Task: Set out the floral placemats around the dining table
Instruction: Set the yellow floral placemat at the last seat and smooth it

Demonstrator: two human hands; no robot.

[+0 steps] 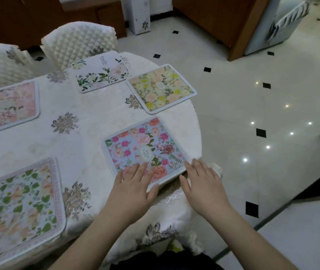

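The left hand (133, 189) lay flat with fingers spread on the near edge of the blue placemat (144, 150), gripping nothing. The right hand (202, 185) was also spread, palm down, its fingertips at the mat's near right corner, which jutted slightly past the rim of the surface (89, 121); whether it touched the mat could not be told. Beyond, near the far right rim, lay the yellow placemat (161, 88), and just beside it the white placemat (101, 72) with leafy sprays. To the left sat the pink placemat (7, 107) and, nearer, the green-leaf placemat (19, 207). Two quilted chairs (77, 41) stood at the far side, above a pale tiled floor (262, 114).
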